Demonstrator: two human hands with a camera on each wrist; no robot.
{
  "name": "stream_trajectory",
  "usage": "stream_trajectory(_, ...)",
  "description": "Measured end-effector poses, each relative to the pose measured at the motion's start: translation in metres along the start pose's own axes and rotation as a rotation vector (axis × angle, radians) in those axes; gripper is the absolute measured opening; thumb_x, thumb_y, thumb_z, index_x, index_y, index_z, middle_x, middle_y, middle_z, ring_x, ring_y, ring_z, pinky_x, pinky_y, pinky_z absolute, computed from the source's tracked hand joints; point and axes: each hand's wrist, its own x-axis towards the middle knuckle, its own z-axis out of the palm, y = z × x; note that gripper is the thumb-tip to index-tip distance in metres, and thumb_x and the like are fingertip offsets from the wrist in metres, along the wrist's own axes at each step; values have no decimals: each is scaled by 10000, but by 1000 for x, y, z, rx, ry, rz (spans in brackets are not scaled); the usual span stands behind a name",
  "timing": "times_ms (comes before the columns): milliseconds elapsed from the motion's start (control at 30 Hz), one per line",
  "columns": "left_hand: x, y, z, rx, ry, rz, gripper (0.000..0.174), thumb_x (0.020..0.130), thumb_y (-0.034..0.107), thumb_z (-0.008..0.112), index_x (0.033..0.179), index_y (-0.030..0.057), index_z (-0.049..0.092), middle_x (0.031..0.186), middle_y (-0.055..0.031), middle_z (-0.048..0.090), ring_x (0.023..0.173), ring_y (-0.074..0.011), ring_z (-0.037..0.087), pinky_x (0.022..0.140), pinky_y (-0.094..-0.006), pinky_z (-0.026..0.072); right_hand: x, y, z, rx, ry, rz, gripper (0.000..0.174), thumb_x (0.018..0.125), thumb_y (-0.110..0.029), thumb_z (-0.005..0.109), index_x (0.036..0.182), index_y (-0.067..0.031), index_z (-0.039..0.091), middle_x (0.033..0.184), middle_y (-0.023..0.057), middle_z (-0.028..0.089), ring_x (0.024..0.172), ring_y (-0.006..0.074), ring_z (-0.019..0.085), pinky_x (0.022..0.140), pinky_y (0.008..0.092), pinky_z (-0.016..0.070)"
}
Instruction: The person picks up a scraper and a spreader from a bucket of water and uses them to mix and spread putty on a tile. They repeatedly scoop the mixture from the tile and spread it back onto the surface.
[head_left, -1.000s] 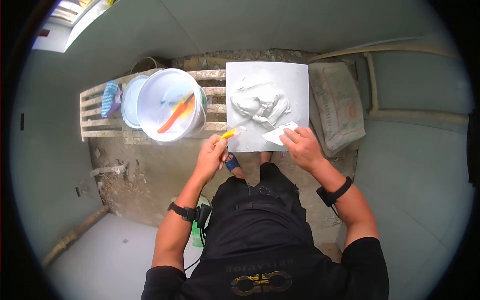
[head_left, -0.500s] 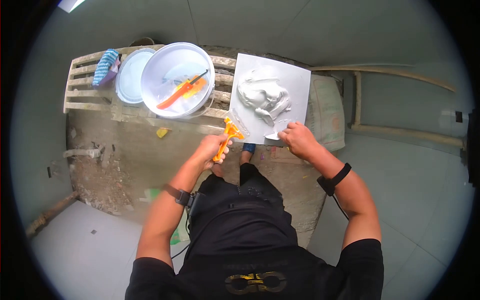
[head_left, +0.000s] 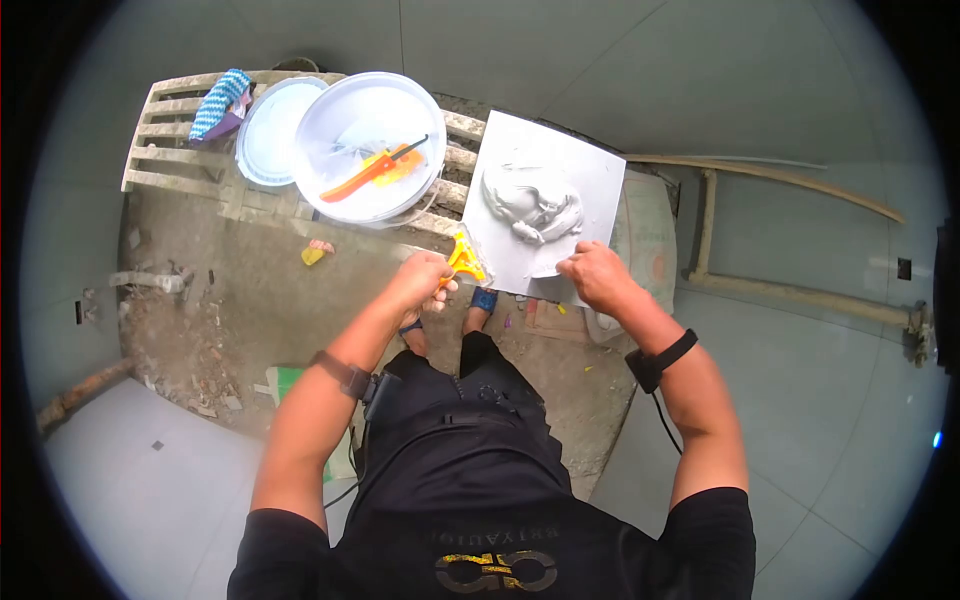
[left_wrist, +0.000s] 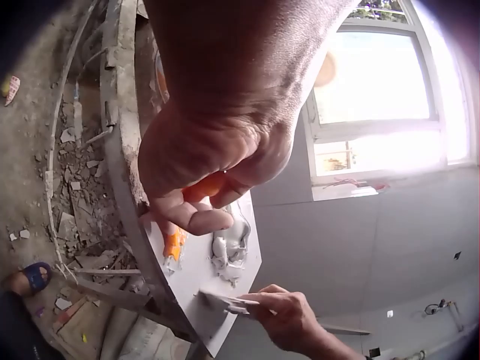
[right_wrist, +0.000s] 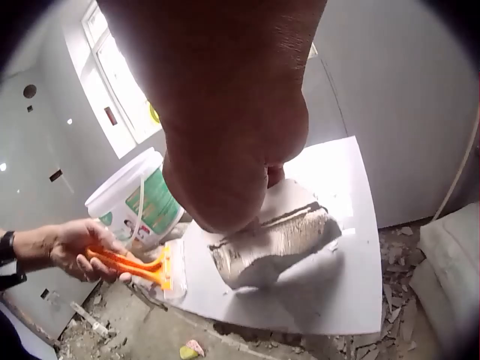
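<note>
My left hand (head_left: 420, 282) grips the handle of an orange-yellow scraper (head_left: 466, 262) with a wide clear blade, held at the near left edge of a white board (head_left: 508, 135). Putty clings to that blade. In my right hand (head_left: 600, 278) is a flat white putty spreader (head_left: 546, 270), pinched over the board's near part. The right wrist view shows a thick band of putty (right_wrist: 270, 247) along the spreader's edge; my palm hides much of its upper part. A heaped mound of pale putty (head_left: 532, 203) sits on the board beyond both hands.
A white bucket (head_left: 312, 150) holding an orange-handled tool (head_left: 358, 183) stands left of the board on a slatted bench (head_left: 175, 155). Beside it are a round lid (head_left: 265, 135) and a blue striped cloth (head_left: 218, 105). A filled sack (head_left: 648, 225) lies right of the board.
The left hand has turned the scraper so its broad blade shows, beside the board's edge. The right hand has tilted the spreader over the near part of the board. The head view has shifted.
</note>
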Motion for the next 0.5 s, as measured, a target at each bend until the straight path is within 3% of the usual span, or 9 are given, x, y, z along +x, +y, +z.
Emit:
stream_trajectory(100,-10,3,-1,16,3,37,251,942,119,518,1167,30,587,809,-52,641,523,-58,492,423,-213,400,8,8,-7,17,363,53,104,818,-67,566,862,-94,656,839,52,700,869,273,614,803,394,486)
stream_trajectory(133,-11,-4,-2,28,25,59,251,936,124,529,1160,29,588,799,-53,640,529,-62,496,424,-221,401,13,8,-5,27,365,46,264,826,-26,561,1043,-75,702,925,77,728,908,293,615,841,408,477)
stream_trajectory(200,-8,-3,-9,82,62,118,252,922,134,550,1147,29,591,780,-54,639,542,-72,504,424,-238,403,24,-1,7,20,341,32,171,827,-41,559,951,-86,668,901,58,707,903,278,610,824,410,479)
stream_trajectory(267,-8,3,-16,90,43,97,316,948,126,540,1246,29,576,792,-55,634,533,-56,476,423,-210,378,29,-7,17,22,281,51,99,834,-68,567,881,-89,651,875,44,694,917,269,607,824,412,476)
stream_trajectory(500,-22,17,-25,-97,-40,153,340,973,101,529,1304,31,568,850,-82,674,529,-47,453,415,-169,340,32,18,-9,0,-87,86,140,810,-100,590,875,-116,712,799,98,687,943,301,625,837,408,489)
